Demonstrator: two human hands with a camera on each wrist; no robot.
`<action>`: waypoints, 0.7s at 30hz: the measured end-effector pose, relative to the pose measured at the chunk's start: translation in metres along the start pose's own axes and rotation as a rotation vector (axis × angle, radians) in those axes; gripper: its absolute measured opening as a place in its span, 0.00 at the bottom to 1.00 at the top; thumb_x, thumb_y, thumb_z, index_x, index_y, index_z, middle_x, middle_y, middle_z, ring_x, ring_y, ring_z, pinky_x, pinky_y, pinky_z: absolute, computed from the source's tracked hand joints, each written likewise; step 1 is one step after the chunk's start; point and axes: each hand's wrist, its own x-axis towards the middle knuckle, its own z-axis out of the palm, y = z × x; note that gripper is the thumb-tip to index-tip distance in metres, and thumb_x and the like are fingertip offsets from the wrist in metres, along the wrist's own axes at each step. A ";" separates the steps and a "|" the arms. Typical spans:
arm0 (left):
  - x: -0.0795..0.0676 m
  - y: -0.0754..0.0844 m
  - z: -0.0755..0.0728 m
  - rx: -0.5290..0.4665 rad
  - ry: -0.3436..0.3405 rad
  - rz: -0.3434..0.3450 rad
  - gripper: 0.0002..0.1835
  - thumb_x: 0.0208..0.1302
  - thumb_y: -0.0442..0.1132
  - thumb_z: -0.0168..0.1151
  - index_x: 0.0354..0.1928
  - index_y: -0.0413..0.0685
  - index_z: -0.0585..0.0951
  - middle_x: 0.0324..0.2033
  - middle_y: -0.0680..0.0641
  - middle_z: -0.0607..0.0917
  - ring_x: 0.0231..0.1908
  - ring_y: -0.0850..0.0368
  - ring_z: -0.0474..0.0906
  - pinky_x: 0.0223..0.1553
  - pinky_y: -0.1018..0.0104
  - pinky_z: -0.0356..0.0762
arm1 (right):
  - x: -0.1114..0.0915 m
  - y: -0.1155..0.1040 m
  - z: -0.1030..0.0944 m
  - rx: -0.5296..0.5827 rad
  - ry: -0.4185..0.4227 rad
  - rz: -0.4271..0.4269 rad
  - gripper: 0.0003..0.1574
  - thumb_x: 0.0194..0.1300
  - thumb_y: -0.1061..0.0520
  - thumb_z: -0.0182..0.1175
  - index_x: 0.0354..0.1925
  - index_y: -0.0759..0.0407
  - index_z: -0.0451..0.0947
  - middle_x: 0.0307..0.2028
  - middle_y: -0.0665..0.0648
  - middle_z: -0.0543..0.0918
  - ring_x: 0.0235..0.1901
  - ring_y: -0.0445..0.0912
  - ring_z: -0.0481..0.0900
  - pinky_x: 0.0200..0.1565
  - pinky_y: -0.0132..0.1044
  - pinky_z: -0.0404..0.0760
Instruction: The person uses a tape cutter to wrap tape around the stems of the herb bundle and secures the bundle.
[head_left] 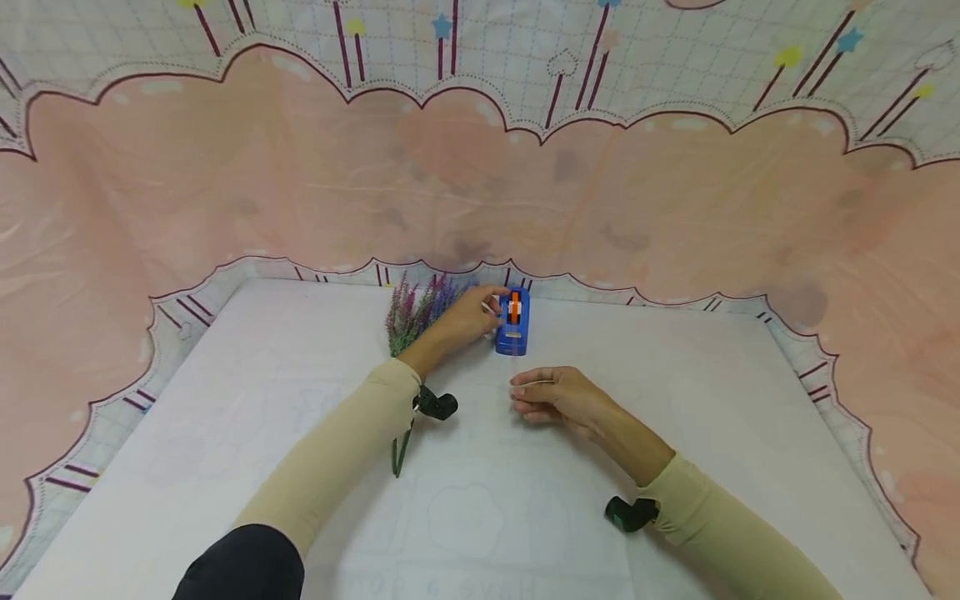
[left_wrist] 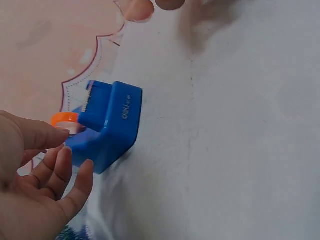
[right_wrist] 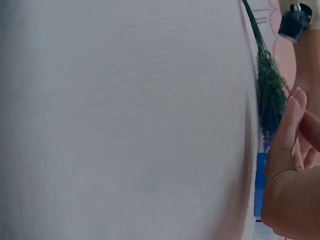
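Note:
A blue tape dispenser (head_left: 512, 343) with an orange-hubbed tape roll (head_left: 514, 308) stands near the table's back edge. Its toothed cutter (left_wrist: 87, 97) shows in the left wrist view. My left hand (head_left: 468, 317) reaches in from the left, fingers bent, the thumb tip right at the roll; I cannot tell whether it grips anything. In front of the dispenser, my right hand (head_left: 562, 398) pinches a faint strip of clear tape (head_left: 514, 364) that runs from the dispenser. In the right wrist view the dispenser (right_wrist: 259, 185) is partly hidden behind my right hand (right_wrist: 287, 180).
A bunch of artificial lavender (head_left: 405, 321), purple and pink with green stems, lies left of the dispenser, partly under my left forearm. A white cover lies over the table (head_left: 675, 400). Behind it hangs a pink patterned cloth (head_left: 337, 183).

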 end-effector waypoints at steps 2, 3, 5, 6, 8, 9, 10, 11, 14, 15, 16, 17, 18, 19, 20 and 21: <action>-0.009 0.004 -0.006 0.014 -0.025 0.015 0.28 0.69 0.27 0.58 0.71 0.46 0.72 0.46 0.42 0.77 0.42 0.47 0.78 0.39 0.54 0.81 | 0.000 0.000 0.000 -0.005 0.004 0.000 0.22 0.71 0.62 0.63 0.60 0.68 0.77 0.46 0.62 0.88 0.36 0.44 0.89 0.40 0.36 0.86; -0.013 0.005 -0.010 0.026 -0.035 0.022 0.28 0.69 0.27 0.57 0.71 0.45 0.72 0.47 0.41 0.77 0.42 0.46 0.78 0.39 0.55 0.81 | -0.001 0.000 0.000 -0.008 0.004 0.000 0.21 0.71 0.62 0.63 0.60 0.68 0.77 0.47 0.62 0.88 0.36 0.44 0.89 0.40 0.36 0.86; -0.021 0.007 -0.018 0.064 -0.043 0.041 0.28 0.69 0.27 0.57 0.71 0.44 0.72 0.48 0.39 0.78 0.42 0.47 0.78 0.38 0.58 0.80 | -0.002 0.000 0.000 -0.010 0.003 0.000 0.21 0.71 0.62 0.63 0.59 0.69 0.78 0.47 0.62 0.88 0.36 0.44 0.89 0.40 0.36 0.86; -0.025 0.007 -0.022 0.094 -0.044 0.047 0.28 0.68 0.27 0.58 0.70 0.44 0.73 0.48 0.38 0.79 0.41 0.47 0.78 0.36 0.60 0.78 | -0.002 0.000 0.001 -0.011 0.003 0.000 0.21 0.71 0.63 0.62 0.59 0.69 0.78 0.47 0.62 0.88 0.36 0.44 0.89 0.40 0.36 0.86; -0.033 0.008 -0.029 0.137 -0.039 0.067 0.28 0.67 0.26 0.58 0.70 0.43 0.73 0.49 0.36 0.79 0.41 0.49 0.76 0.35 0.64 0.73 | -0.003 0.000 0.001 -0.014 0.003 0.000 0.21 0.71 0.63 0.62 0.59 0.69 0.78 0.47 0.62 0.88 0.36 0.44 0.89 0.40 0.36 0.86; -0.037 0.008 -0.032 0.145 -0.038 0.078 0.28 0.67 0.26 0.58 0.70 0.42 0.73 0.49 0.34 0.80 0.41 0.49 0.75 0.35 0.64 0.72 | -0.003 0.000 0.001 -0.015 0.005 -0.001 0.21 0.71 0.63 0.62 0.59 0.69 0.78 0.47 0.62 0.88 0.36 0.44 0.89 0.40 0.35 0.86; -0.041 0.007 -0.036 0.155 -0.032 0.090 0.28 0.66 0.26 0.58 0.69 0.41 0.74 0.49 0.34 0.80 0.41 0.50 0.75 0.35 0.64 0.71 | -0.002 0.000 0.001 -0.016 0.006 0.000 0.21 0.71 0.62 0.62 0.59 0.68 0.78 0.47 0.62 0.88 0.36 0.44 0.89 0.40 0.35 0.86; -0.045 0.006 -0.039 0.163 -0.030 0.101 0.28 0.66 0.26 0.58 0.69 0.41 0.74 0.49 0.33 0.80 0.41 0.50 0.74 0.36 0.63 0.71 | -0.002 0.000 0.002 -0.017 0.006 0.001 0.21 0.71 0.62 0.62 0.59 0.68 0.78 0.47 0.62 0.88 0.36 0.44 0.89 0.40 0.35 0.86; -0.060 0.004 -0.047 0.155 -0.019 0.126 0.26 0.67 0.27 0.58 0.67 0.40 0.75 0.47 0.35 0.80 0.40 0.51 0.72 0.38 0.64 0.70 | -0.003 0.000 0.002 -0.020 0.004 -0.003 0.20 0.72 0.62 0.62 0.59 0.68 0.78 0.48 0.62 0.88 0.37 0.45 0.89 0.40 0.35 0.86; -0.065 0.003 -0.049 0.151 -0.015 0.127 0.25 0.68 0.28 0.58 0.67 0.40 0.75 0.46 0.37 0.80 0.39 0.52 0.72 0.38 0.64 0.71 | -0.003 0.000 0.002 -0.021 0.001 -0.005 0.20 0.72 0.62 0.62 0.59 0.68 0.78 0.48 0.62 0.88 0.37 0.45 0.89 0.40 0.35 0.86; -0.070 0.002 -0.052 0.146 -0.013 0.126 0.25 0.68 0.28 0.59 0.67 0.41 0.75 0.45 0.39 0.80 0.38 0.52 0.71 0.37 0.65 0.71 | -0.003 0.000 0.002 -0.021 -0.001 -0.008 0.20 0.72 0.62 0.61 0.59 0.69 0.78 0.48 0.62 0.88 0.37 0.45 0.89 0.40 0.35 0.86; -0.075 0.002 -0.054 0.138 -0.014 0.128 0.24 0.69 0.29 0.59 0.67 0.40 0.76 0.44 0.40 0.80 0.37 0.52 0.71 0.36 0.66 0.72 | -0.003 0.001 0.002 -0.022 -0.003 -0.012 0.20 0.72 0.63 0.61 0.60 0.69 0.77 0.48 0.62 0.88 0.36 0.45 0.89 0.40 0.35 0.86; -0.080 0.001 -0.056 0.134 -0.011 0.125 0.24 0.69 0.29 0.59 0.67 0.40 0.76 0.43 0.41 0.80 0.36 0.53 0.71 0.36 0.66 0.72 | -0.003 0.001 0.002 -0.022 -0.005 -0.016 0.20 0.72 0.63 0.61 0.60 0.69 0.77 0.48 0.62 0.88 0.36 0.45 0.89 0.40 0.35 0.86; -0.086 0.000 -0.059 0.134 -0.009 0.125 0.24 0.69 0.29 0.60 0.67 0.40 0.76 0.42 0.43 0.80 0.35 0.53 0.71 0.35 0.66 0.73 | -0.003 0.001 0.002 -0.022 -0.007 -0.019 0.20 0.72 0.63 0.60 0.60 0.69 0.77 0.48 0.62 0.88 0.36 0.45 0.89 0.40 0.35 0.86; -0.091 -0.001 -0.061 0.144 -0.004 0.125 0.24 0.69 0.30 0.60 0.67 0.40 0.76 0.41 0.44 0.79 0.34 0.53 0.71 0.34 0.67 0.73 | -0.003 0.001 0.002 -0.022 -0.009 -0.021 0.20 0.72 0.63 0.60 0.60 0.70 0.77 0.48 0.62 0.88 0.36 0.45 0.89 0.40 0.35 0.86; -0.096 -0.001 -0.063 0.157 0.001 0.125 0.24 0.69 0.30 0.60 0.67 0.39 0.75 0.40 0.44 0.79 0.34 0.53 0.71 0.35 0.66 0.73 | -0.003 0.001 0.002 -0.022 -0.010 -0.023 0.20 0.72 0.64 0.60 0.60 0.70 0.77 0.48 0.62 0.88 0.36 0.45 0.89 0.40 0.35 0.86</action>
